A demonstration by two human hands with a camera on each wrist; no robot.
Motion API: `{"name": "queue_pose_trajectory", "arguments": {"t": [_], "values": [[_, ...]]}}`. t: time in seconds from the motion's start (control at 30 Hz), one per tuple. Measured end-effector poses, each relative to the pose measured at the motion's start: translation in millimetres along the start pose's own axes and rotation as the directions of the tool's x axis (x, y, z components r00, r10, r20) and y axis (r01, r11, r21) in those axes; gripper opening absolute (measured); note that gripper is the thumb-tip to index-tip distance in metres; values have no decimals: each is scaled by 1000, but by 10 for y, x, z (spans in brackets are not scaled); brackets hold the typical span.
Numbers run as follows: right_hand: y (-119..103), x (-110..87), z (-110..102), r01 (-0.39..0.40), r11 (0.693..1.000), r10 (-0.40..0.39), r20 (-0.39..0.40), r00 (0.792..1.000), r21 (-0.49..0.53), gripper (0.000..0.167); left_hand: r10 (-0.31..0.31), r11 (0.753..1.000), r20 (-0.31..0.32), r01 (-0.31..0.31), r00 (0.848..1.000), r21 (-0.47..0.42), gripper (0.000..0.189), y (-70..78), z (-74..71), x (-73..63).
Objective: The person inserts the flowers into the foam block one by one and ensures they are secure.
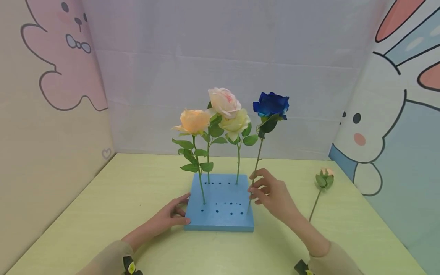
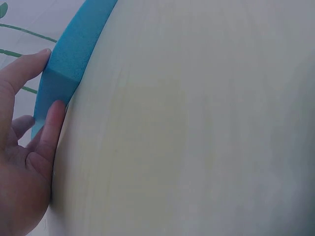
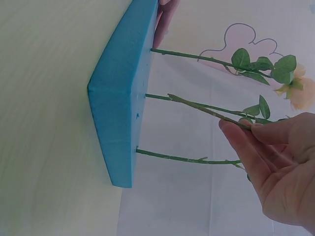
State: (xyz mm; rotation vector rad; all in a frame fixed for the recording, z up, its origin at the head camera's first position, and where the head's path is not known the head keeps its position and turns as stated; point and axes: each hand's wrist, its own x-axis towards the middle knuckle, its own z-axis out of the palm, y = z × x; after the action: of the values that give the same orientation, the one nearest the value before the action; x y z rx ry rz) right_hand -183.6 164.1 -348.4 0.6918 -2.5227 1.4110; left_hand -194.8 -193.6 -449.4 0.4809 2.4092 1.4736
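My right hand (image 1: 275, 196) pinches the stem of a deep blue rose (image 1: 271, 105) between thumb and fingers. In the right wrist view the cut lower end of that stem (image 3: 197, 106) stands apart from the block's face. Below it lies a light-blue foam block (image 1: 216, 195) with small holes in its top. Three roses stand in it: a peach one (image 1: 193, 122) at the left, a pale pink one (image 1: 225, 101) and a pale yellow one (image 1: 235, 124) behind. At the block's left edge rests my left hand (image 1: 168, 214), its fingers touching the side.
Another peach rose (image 1: 324, 179) lies on the table at the right, its stem partly hidden behind my right forearm. The pale yellow-green table (image 1: 144, 179) ends at a white cloth back wall (image 1: 148, 95). Side panels carry cartoon animals.
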Motion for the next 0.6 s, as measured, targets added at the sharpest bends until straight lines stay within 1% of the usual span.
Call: {"name": "queue_pose_trajectory", "arguments": {"t": [0.13,0.43,0.6], "values": [[-23,53,83,5,1000,-5,-10,1000,-17,22,-2,1000,-3,2,1000,0,87,12,1,-5],[-27,181,243,63,998,-63,-32,997,-10,18,-16,1000,-7,16,1000,9,87,39,4,-16],[-18,243,354,70,997,-71,-35,997,-18,17,-15,1000,-5,15,1000,4,87,30,5,-9]]}}
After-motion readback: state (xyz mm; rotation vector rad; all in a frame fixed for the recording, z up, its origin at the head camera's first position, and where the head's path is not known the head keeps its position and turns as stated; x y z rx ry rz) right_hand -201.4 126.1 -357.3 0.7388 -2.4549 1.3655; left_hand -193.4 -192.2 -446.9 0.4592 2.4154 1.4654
